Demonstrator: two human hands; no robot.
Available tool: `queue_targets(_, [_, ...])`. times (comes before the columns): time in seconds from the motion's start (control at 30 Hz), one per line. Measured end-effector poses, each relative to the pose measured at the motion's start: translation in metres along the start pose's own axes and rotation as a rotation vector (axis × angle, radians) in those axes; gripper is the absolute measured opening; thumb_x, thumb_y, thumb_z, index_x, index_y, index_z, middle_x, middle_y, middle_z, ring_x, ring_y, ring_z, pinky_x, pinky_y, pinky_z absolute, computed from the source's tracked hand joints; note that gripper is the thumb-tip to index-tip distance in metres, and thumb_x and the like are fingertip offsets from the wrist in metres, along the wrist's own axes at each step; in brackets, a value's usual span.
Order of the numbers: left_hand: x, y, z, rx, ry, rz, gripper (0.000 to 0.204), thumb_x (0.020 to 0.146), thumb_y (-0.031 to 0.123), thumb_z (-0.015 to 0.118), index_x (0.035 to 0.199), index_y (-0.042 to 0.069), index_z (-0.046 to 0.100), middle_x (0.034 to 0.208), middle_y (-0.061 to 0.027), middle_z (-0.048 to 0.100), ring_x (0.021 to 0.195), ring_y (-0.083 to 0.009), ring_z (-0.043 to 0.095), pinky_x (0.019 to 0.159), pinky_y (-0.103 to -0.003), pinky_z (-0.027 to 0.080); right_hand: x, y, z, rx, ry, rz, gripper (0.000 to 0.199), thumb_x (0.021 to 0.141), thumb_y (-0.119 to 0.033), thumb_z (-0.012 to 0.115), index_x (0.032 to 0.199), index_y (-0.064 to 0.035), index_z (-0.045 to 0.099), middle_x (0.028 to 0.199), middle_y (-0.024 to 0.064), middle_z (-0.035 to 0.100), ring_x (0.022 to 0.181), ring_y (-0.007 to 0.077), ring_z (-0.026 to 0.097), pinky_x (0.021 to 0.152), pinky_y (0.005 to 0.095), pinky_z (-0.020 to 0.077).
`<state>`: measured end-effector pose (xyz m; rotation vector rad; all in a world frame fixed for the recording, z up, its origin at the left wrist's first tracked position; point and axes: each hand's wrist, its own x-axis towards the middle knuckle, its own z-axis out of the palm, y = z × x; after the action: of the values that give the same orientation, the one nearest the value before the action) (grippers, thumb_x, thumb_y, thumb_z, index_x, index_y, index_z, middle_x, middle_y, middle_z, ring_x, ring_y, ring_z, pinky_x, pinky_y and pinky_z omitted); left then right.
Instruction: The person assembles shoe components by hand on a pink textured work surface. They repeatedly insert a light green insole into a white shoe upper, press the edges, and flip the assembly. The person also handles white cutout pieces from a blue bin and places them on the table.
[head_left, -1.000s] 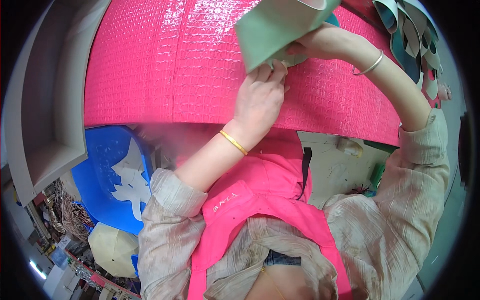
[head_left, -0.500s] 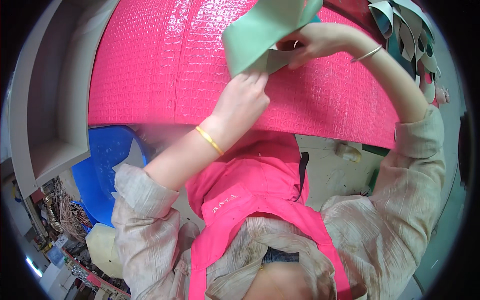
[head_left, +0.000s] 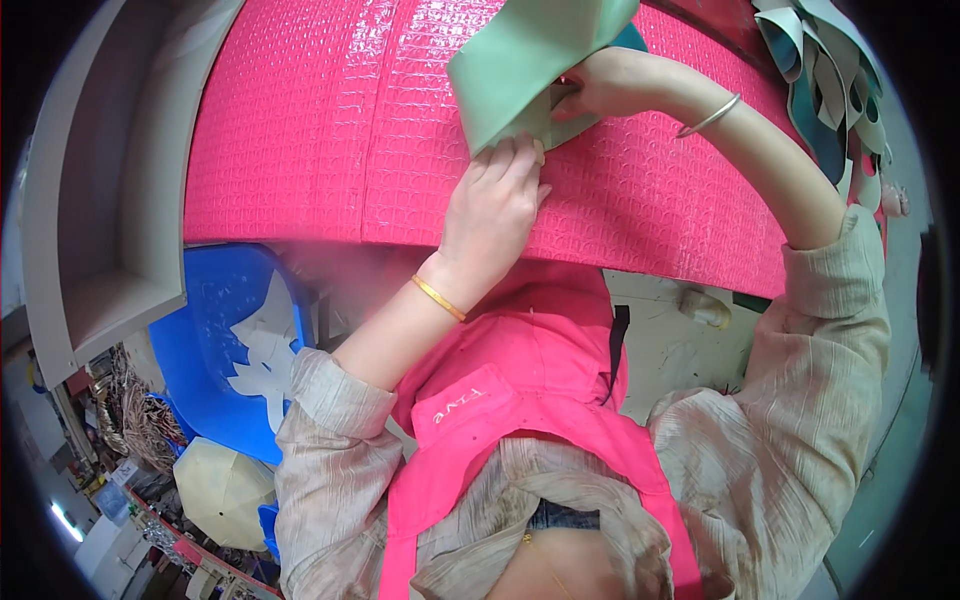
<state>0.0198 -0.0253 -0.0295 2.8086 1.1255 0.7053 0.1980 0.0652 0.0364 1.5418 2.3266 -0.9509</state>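
Note:
A pale green leather-like sheet (head_left: 520, 65), folded or curved into a loop with a bit of teal showing behind it, stands over the pink table. My left hand (head_left: 495, 205) is closed on its lower edge, fingers curled and thumb out to the right. My right hand (head_left: 615, 85) reaches round from the right with its fingers bent into the fold, pinching the sheet's inner right side. Those fingertips are partly hidden by the sheet.
The tabletop wears a glossy pink textured cover (head_left: 280, 130). A grey open tray-like box (head_left: 130, 290) borders it at left. Several green and grey cut pieces (head_left: 835, 80) hang at the far right. Below left is a blue chair (head_left: 205, 350) with white scraps (head_left: 265, 350).
My right hand has moved slightly left, deeper into the fold. My left hand has shifted a little right along the lower edge, its thumb now showing. The left forearm has swung right.

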Motion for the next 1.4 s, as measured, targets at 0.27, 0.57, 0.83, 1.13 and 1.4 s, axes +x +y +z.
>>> queue_targets(0.27, [-0.004, 0.000, 0.000, -0.016, -0.008, -0.041, 0.040, 0.074, 0.018, 0.061, 0.110, 0.002, 0.053, 0.111, -0.0086, 0.051, 0.098, -0.0226, 0.049, 0.083, -0.034, 0.041, 0.001, 0.007, 0.012, -0.223, 0.148, -0.236, 0.036, 0.074, -0.014, 0.063, 0.108, -0.0042, 0.054, 0.091, 0.0164, 0.062, 0.084, 0.0301, 0.060, 0.073, 0.0361, 0.0482])
queue_targets(0.57, [0.002, 0.008, 0.000, 0.041, -0.008, -0.042, 0.036, 0.074, 0.015, 0.060, 0.107, 0.001, 0.054, 0.106, -0.0105, 0.052, 0.096, -0.0232, 0.049, 0.082, -0.034, 0.042, -0.001, 0.006, 0.018, -0.126, 0.212, -0.206, 0.028, 0.074, -0.013, 0.063, 0.098, -0.0005, 0.059, 0.089, 0.0172, 0.061, 0.084, 0.0299, 0.059, 0.075, 0.0364, 0.0464])
queue_targets(0.83, [0.002, 0.009, 0.010, 0.013, 0.116, -0.106, 0.036, 0.073, 0.014, 0.061, 0.107, 0.004, 0.055, 0.102, -0.0089, 0.052, 0.093, -0.0229, 0.050, 0.077, -0.034, 0.044, -0.001, -0.007, 0.012, -0.303, 0.126, -0.092, 0.033, 0.069, -0.013, 0.066, 0.099, -0.0017, 0.059, 0.092, 0.0155, 0.062, 0.089, 0.0295, 0.059, 0.077, 0.0363, 0.0472])
queue_targets(1.13, [0.010, 0.014, 0.016, -0.039, 0.134, -0.110, 0.037, 0.073, 0.016, 0.060, 0.107, 0.004, 0.054, 0.098, -0.0073, 0.051, 0.093, -0.0237, 0.049, 0.080, -0.035, 0.044, 0.011, 0.009, 0.030, -0.582, 0.369, -0.369, 0.025, 0.060, -0.015, 0.069, 0.082, -0.0037, 0.063, 0.076, 0.0133, 0.062, 0.075, 0.0263, 0.062, 0.072, 0.0340, 0.0488])
queue_targets(1.4, [0.022, 0.026, 0.020, 0.018, 0.114, -0.060, 0.035, 0.073, 0.017, 0.060, 0.103, 0.000, 0.055, 0.097, -0.0059, 0.051, 0.088, -0.0223, 0.049, 0.075, -0.033, 0.046, 0.006, 0.025, 0.012, -0.493, 0.166, -0.382, 0.041, 0.058, -0.009, 0.069, 0.096, -0.0017, 0.057, 0.082, 0.0152, 0.061, 0.077, 0.0295, 0.060, 0.068, 0.0355, 0.0480])
